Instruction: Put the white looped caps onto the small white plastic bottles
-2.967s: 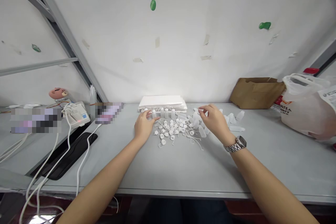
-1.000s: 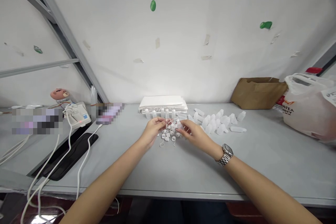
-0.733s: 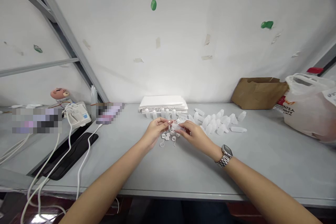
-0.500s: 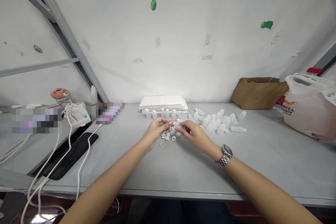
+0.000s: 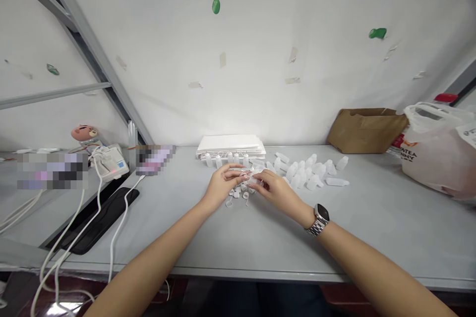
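A small translucent plastic squeeze bottle (image 5: 254,176) lies sideways between my hands, partly covered by fingers. My right hand (image 5: 275,190), wearing a watch on its wrist, grips the bottle's body. At the bottle's left end, my left hand (image 5: 222,185) pinches a small white cap, mostly hidden by the fingertips. Just below my hands is a little pile of loose white caps (image 5: 237,194), some with ring straps (image 5: 229,203). Several bottles (image 5: 219,161) stand in a row behind my left hand. Many more bottles (image 5: 298,178) lie or stand heaped right of my right hand.
A stack of white boards or paper (image 5: 230,144) rests against the wall. At the right are a brown cardboard box (image 5: 366,131) and a plastic carrier bag (image 5: 435,158). On the left, white cables (image 5: 124,208), a black phone-like slab (image 5: 98,220) and a white power strip (image 5: 110,163) lie about.
The fingers of my left hand have spread and shifted slightly around the bottle's end. My right hand stays on the bottle, almost unmoved.
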Motion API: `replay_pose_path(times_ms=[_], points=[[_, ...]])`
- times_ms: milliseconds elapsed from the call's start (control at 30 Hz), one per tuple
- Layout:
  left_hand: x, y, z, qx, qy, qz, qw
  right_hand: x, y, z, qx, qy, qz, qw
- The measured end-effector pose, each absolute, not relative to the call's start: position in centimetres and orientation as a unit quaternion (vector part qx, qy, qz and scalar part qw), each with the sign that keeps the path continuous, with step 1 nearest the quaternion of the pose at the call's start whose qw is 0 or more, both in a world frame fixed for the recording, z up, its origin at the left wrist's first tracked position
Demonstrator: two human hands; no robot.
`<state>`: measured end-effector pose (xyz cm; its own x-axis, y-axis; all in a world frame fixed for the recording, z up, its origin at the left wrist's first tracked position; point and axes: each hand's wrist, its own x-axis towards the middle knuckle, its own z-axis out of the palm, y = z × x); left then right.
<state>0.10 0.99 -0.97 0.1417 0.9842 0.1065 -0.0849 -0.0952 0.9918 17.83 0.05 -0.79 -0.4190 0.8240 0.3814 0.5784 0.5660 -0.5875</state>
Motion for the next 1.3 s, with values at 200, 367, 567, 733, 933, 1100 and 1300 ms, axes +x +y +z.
replay_pose_path(times_ms=[200, 367, 567, 733, 933, 1100, 1300], points=[[0.4, 0.2, -0.8, 0.614, 0.444, 0.494, 0.427, 17.8, 0.1, -0.8, -0.445, -0.799, 0.189, 0.357], [0.6, -0.2, -0.5, 0.626, 0.421, 0.501, 0.424, 17.7, 0.3, -0.9, -0.461, -0.754, 0.280, 0.376], [0.6, 0.0, -0.4, 0.619, 0.413, 0.523, 0.415, 17.4, 0.2, -0.7, -0.427, -0.706, 0.404, 0.395], [0.4, -0.3, 0.3, 0.614, 0.435, 0.522, 0.401, 17.5, 0.2, -0.8, -0.429, -0.714, 0.387, 0.395], [0.6, -0.6, 0.5, 0.625, 0.426, 0.503, 0.418, 17.5, 0.0, -1.1, -0.425, -0.778, 0.260, 0.383], [0.4, -0.4, 0.5, 0.641, 0.426, 0.517, 0.376, 17.6, -0.4, -0.6, -0.398, -0.788, 0.204, 0.424], [0.4, -0.4, 0.9, 0.609, 0.429, 0.524, 0.414, 17.7, -0.4, -0.3, -0.383, -0.794, 0.191, 0.431]])
